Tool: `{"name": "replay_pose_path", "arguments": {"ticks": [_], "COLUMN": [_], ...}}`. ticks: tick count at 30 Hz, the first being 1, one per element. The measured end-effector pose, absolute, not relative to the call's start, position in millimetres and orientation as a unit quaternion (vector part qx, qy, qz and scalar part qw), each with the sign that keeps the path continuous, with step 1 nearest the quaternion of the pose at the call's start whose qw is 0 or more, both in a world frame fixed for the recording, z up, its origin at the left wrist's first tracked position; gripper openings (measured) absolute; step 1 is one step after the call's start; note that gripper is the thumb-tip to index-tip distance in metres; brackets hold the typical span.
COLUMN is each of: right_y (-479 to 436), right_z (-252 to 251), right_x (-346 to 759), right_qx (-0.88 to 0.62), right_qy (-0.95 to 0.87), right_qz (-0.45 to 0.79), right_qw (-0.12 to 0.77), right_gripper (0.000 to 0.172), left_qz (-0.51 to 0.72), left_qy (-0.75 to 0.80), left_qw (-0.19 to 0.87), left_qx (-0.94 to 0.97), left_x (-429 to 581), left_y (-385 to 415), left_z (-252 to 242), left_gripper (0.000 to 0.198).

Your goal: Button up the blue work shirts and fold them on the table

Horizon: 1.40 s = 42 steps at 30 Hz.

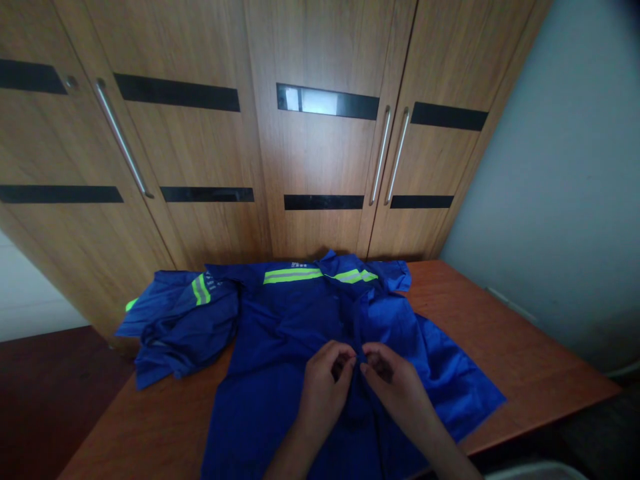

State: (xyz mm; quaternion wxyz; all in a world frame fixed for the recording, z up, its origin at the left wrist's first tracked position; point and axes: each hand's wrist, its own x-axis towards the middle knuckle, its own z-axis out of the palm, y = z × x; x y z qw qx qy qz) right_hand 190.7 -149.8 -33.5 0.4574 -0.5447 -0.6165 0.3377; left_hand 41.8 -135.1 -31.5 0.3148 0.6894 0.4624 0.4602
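Straight ahead, a wardrobe (310, 153) of brown wood fills most of the view, its doors crossed by black strips and fitted with long metal handles (380, 157). A pale grey wall (560, 200) runs down the right side, and dark floor (50, 393) shows at the lower left.

Below the wardrobe stands a reddish-brown wooden bench (500, 333), its far edge close against the doors.

On the bench a blue shirt (280, 347) lies spread flat, front up, collar toward the wardrobe and hem toward the person. A yellow-green stripe (295, 274) runs across its chest just under the collar. Its right panel lies partly open and rumpled, spreading toward the near right edge of the bench.

A second blue garment (180, 327) with the same kind of stripes lies crumpled at the shirt's left, touching it and hanging over the bench's left edge.

The left hand (325, 380) and right hand (395, 383) meet at the shirt's middle seam, fingertips almost touching. Each grip is closed in a pinch on the shirt's front edge, thumbs and forefingers curled in. What lies between the fingertips is too small and dark to tell.
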Motion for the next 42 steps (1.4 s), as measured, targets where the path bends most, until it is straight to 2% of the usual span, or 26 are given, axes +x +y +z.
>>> {"name": "replay_pose_path", "arguments": {"ticks": [6,12,17,22,26,29,35,38,42], "right_y": [-156,-158,-159,-164,-167,-165,-157,-154,-152], "right_z": [-26,-22,-17,-17,-20,-24,-23,-17,-9], "right_x": [189,185,182,179,179,181,187,188,189], "right_qx": [-0.573,-0.552,-0.534,-0.530,-0.507,-0.498,-0.543,-0.567,-0.581], "right_qy": [-0.679,-0.694,-0.677,-0.681,-0.696,-0.702,-0.714,-0.735,-0.766], "right_qz": [0.240,0.294,0.365,0.377,0.384,0.373,0.243,0.181,0.115], "right_qw": [0.392,0.357,0.350,0.337,0.332,0.346,0.369,0.325,0.251], "right_gripper": [0.027,0.039,0.043,0.052,0.057,0.052,0.023,0.015,0.014], "left_qz": [0.470,0.484,0.475,0.477,0.500,0.508,0.521,0.516,0.496], "left_qy": [0.447,0.422,0.456,0.439,0.438,0.441,0.440,0.443,0.451], "left_qw": [0.244,0.271,0.359,0.510,0.560,0.562,0.530,0.479,0.419], "left_qx": [0.721,0.717,0.661,0.566,0.495,0.481,0.504,0.555,0.613], "left_x": [42,42,41,42,43,41,44,46,47], "left_y": [-137,-135,-134,-131,-127,-125,-128,-133,-136], "left_z": [-32,-39,-40,-41,-44,-45,-42,-40,-39], "left_gripper": [0.018,0.019,0.016,0.013,0.013,0.012,0.019,0.021,0.022]}}
